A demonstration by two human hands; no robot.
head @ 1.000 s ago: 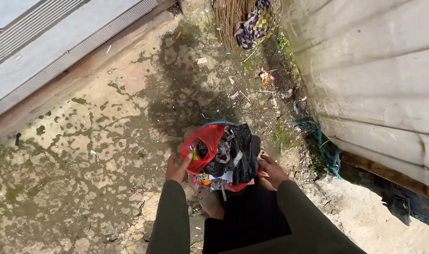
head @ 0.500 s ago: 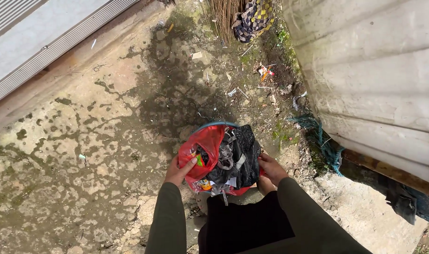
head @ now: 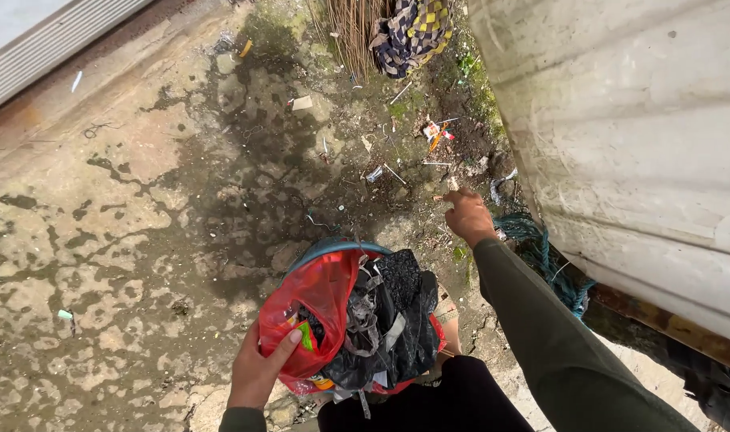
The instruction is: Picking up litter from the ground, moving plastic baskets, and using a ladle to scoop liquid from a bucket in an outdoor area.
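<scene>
- Red bag [head: 317,308] of rubbish: left hand [head: 257,372] clamps its rim; hold should stay firm and level.
- Right hand [head: 466,214] reaches over littered ground [head: 141,208], fingers curled; contents indiscernible.

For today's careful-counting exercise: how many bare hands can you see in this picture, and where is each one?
2. The left hand grips the red bag at the rim of the rubbish-filled bin. The right hand reaches out over the littered ground near the grey wall.
</scene>
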